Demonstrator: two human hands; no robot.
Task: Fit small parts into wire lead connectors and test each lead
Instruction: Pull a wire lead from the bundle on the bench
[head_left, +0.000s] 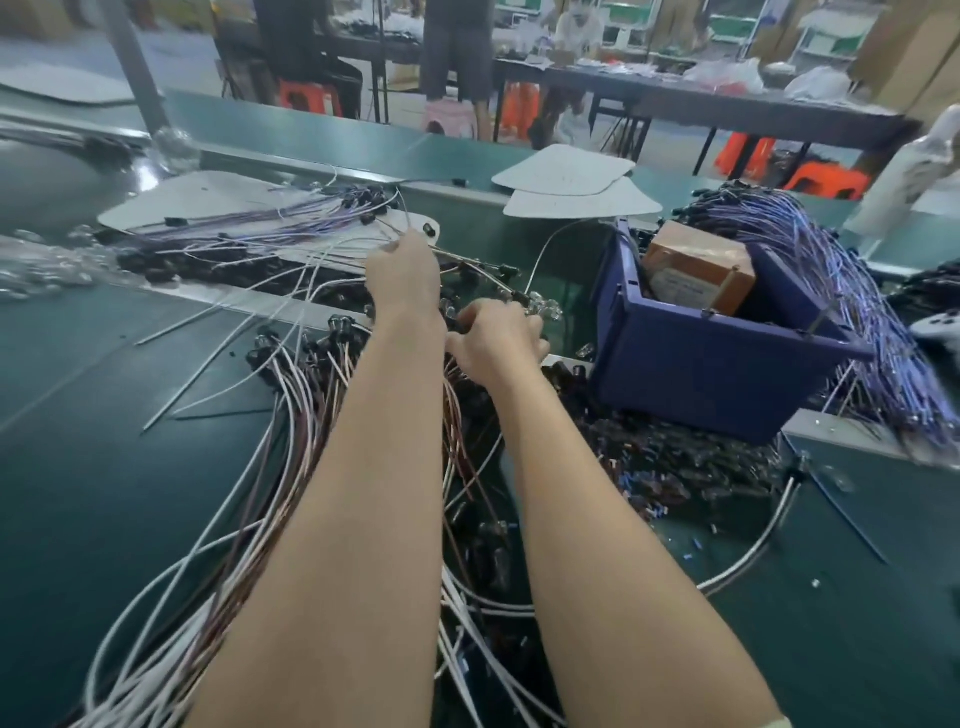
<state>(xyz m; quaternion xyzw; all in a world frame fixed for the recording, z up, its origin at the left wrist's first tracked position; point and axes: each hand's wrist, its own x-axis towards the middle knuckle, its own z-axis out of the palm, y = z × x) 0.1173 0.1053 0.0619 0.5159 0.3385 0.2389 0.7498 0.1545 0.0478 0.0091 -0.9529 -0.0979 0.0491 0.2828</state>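
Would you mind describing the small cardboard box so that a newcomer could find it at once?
On the green workbench, look right of the person's right hand to the tilted blue plastic bin. The cardboard box sits inside it, poking above the rim. It is the only brown, flat-sided thing among the wire bundles, and it carries a pale label.

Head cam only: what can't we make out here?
Head view:
- Left hand: its own back hides the grip.
- Right hand: seen from behind, so whatever it holds is hidden.
- Brown box label in blue bin: blurred, unreadable.
- Purple leads: motion-blurred, cut off by the right edge.
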